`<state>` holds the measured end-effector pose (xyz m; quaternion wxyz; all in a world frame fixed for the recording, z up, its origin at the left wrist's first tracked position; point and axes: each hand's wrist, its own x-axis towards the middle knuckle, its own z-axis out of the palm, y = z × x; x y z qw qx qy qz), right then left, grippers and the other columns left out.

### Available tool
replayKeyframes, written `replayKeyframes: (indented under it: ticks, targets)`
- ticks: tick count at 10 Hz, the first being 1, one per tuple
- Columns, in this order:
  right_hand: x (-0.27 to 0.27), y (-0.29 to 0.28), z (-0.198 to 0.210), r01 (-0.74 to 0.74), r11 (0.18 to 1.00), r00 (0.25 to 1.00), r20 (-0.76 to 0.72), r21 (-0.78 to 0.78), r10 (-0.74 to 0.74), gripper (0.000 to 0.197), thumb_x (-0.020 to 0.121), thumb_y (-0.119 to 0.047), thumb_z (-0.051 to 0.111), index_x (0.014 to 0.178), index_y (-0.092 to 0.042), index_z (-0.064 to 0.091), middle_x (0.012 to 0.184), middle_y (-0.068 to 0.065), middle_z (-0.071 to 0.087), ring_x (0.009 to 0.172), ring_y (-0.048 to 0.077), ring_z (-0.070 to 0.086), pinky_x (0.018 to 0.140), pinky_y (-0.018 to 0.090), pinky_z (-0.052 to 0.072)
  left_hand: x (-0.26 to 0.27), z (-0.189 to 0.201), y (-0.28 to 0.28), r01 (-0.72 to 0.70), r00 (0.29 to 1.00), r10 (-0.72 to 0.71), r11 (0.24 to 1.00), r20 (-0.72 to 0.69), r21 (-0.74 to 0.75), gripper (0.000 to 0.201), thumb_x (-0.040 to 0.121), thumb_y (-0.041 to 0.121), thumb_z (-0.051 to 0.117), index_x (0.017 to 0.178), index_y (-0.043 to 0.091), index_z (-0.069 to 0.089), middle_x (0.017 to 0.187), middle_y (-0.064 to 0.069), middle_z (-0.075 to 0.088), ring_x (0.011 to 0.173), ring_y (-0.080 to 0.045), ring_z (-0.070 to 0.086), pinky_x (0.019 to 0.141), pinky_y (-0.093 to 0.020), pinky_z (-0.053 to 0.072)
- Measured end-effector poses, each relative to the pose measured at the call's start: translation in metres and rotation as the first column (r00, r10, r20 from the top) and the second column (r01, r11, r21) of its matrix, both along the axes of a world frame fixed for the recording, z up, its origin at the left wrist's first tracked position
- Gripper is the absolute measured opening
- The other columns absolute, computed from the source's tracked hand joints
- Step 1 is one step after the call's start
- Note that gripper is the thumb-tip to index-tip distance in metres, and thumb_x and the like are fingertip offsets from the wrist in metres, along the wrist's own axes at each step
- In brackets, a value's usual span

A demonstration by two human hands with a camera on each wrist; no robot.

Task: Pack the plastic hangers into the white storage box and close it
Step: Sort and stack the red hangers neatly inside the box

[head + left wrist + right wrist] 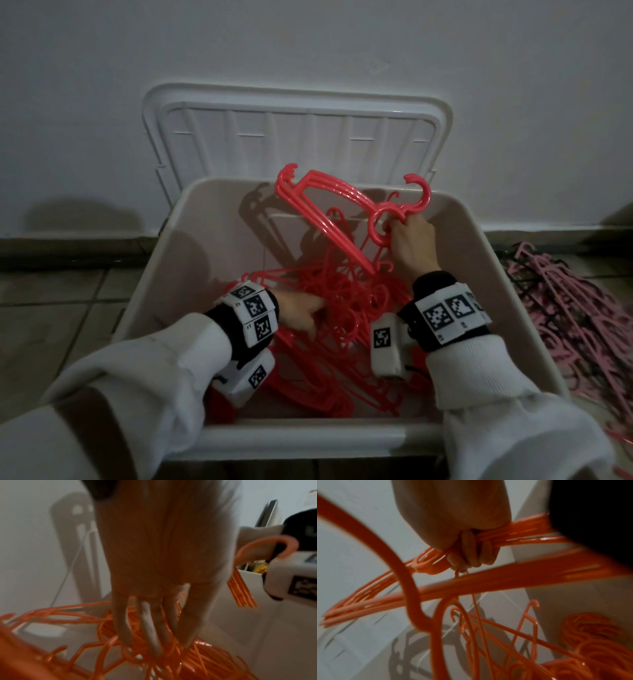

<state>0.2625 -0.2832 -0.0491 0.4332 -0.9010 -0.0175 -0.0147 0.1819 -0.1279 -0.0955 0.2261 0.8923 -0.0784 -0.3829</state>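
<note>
White storage box point(507, 291) on the tiled floor point(51, 301), its lid point(294, 130) open and leaning on the wall point(308, 41) behind; a tangle of red hangers point(342, 308) covers the box bottom, and a separate heap of pink hangers point(575, 308) lies on the floor just off the box's right side. Right hand point(412, 245) curled round the neck of a bunch of red hangers point(329, 209), held tilted over the far right part of the box. Left hand point(301, 310) low near the front left, fingers point(150, 628) straight and spread, tips among the tangle, gripping nothing.
</note>
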Motion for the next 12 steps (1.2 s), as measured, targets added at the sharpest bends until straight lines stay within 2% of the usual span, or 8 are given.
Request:
replayKeyframes:
  ticks: [1, 2, 3, 4, 6, 9, 11, 12]
  targets:
    - [0.001, -0.001, 0.003, 0.073, 0.997, 0.997, 0.000, 0.022, -0.073, 0.020, 0.091, -0.008, 0.046, 0.090, 0.001, 0.063, 0.097, 0.023, 0.064, 0.096, 0.038, 0.057, 0.055, 0.025, 0.027, 0.002, -0.005, 0.008, -0.039, 0.997, 0.037, 0.999, 0.064, 0.024, 0.051, 0.085, 0.018, 0.067, 0.129, 0.006, 0.045, 0.125, -0.010, 0.057, 0.112, -0.023, 0.054, 0.078, -0.018, 0.040]
    - [0.004, -0.003, 0.000, 0.049, 0.997, 0.999, 0.006, -0.053, -0.049, 0.019, 0.090, -0.007, 0.045, 0.076, -0.010, 0.058, 0.078, 0.011, 0.058, 0.086, 0.033, 0.056, 0.057, 0.026, 0.030, 0.005, -0.009, 0.012, -0.042, 0.999, 0.042, 0.999, 0.032, 0.017, 0.054, 0.085, 0.018, 0.067, 0.131, 0.005, 0.043, 0.127, -0.009, 0.056, 0.111, -0.020, 0.053, 0.084, -0.021, 0.039]
    - [0.003, -0.002, -0.001, 0.053, 0.995, 0.999, 0.017, -0.082, -0.052, 0.018, 0.090, -0.007, 0.045, 0.080, -0.006, 0.060, 0.072, 0.007, 0.052, 0.089, 0.035, 0.057, 0.057, 0.026, 0.027, 0.007, -0.013, 0.014, -0.033, 0.999, 0.034, 0.999, -0.008, 0.011, 0.049, 0.086, 0.009, 0.064, 0.129, 0.003, 0.041, 0.126, -0.012, 0.059, 0.099, -0.016, 0.054, 0.077, -0.019, 0.042]
    - [0.001, -0.001, 0.002, 0.098, 0.994, 0.995, 0.037, -0.054, -0.097, 0.025, 0.092, -0.012, 0.047, 0.093, 0.008, 0.062, 0.085, 0.023, 0.060, 0.095, 0.040, 0.057, 0.064, 0.028, 0.037, 0.010, -0.018, 0.016, -0.033, 0.998, 0.031, 0.999, -0.048, -0.038, 0.031, 0.084, 0.002, 0.063, 0.107, 0.008, 0.043, 0.115, -0.014, 0.066, 0.082, -0.010, 0.055, 0.062, -0.009, 0.039]
    - [-0.002, -0.003, 0.001, 0.073, 0.988, 0.997, 0.010, -0.135, -0.072, 0.025, 0.093, -0.014, 0.046, 0.100, 0.004, 0.063, 0.103, 0.023, 0.063, 0.099, 0.037, 0.057, 0.071, 0.028, 0.038, 0.015, -0.017, 0.021, -0.067, 0.997, 0.069, 0.997, 0.041, -0.037, 0.021, 0.077, 0.011, 0.074, 0.094, 0.010, 0.062, 0.069, 0.010, 0.055, 0.062, -0.004, 0.049, 0.057, -0.014, 0.037]
    - [-0.001, -0.005, 0.006, 0.082, 0.997, 0.997, -0.005, -0.004, -0.082, 0.030, 0.091, -0.007, 0.042, 0.064, -0.015, 0.052, 0.084, 0.014, 0.058, 0.093, 0.034, 0.057, 0.070, 0.025, 0.031, 0.019, -0.012, 0.024, -0.120, 0.983, 0.127, 0.991, 0.132, -0.061, 0.062, 0.072, 0.009, 0.079, 0.124, 0.001, 0.046, 0.109, -0.012, 0.063, 0.084, -0.014, 0.052, 0.069, -0.022, 0.043]
    - [0.002, -0.011, 0.006, 0.274, 0.948, 0.961, -0.075, 0.159, -0.266, 0.030, 0.093, -0.010, 0.041, 0.107, 0.005, 0.063, 0.106, 0.019, 0.062, 0.102, 0.032, 0.057, 0.076, 0.027, 0.038, 0.021, 0.010, 0.029, -0.152, 0.950, 0.246, 0.904, 0.195, -0.400, 0.072, 0.071, 0.012, 0.077, 0.128, 0.031, 0.037, 0.127, -0.002, 0.046, 0.112, -0.019, 0.049, 0.099, -0.033, 0.043]
    - [0.002, -0.010, 0.006, 0.297, 0.926, 0.954, -0.104, 0.232, -0.280, 0.026, 0.095, -0.013, 0.042, 0.097, 0.002, 0.062, 0.089, 0.010, 0.061, 0.081, 0.022, 0.058, 0.078, 0.033, 0.043, 0.017, 0.017, 0.022, -0.123, 0.941, 0.253, 0.872, 0.223, -0.474, 0.059, 0.075, 0.021, 0.077, 0.123, 0.031, 0.044, 0.121, 0.003, 0.050, 0.114, -0.012, 0.050, 0.099, -0.027, 0.040]
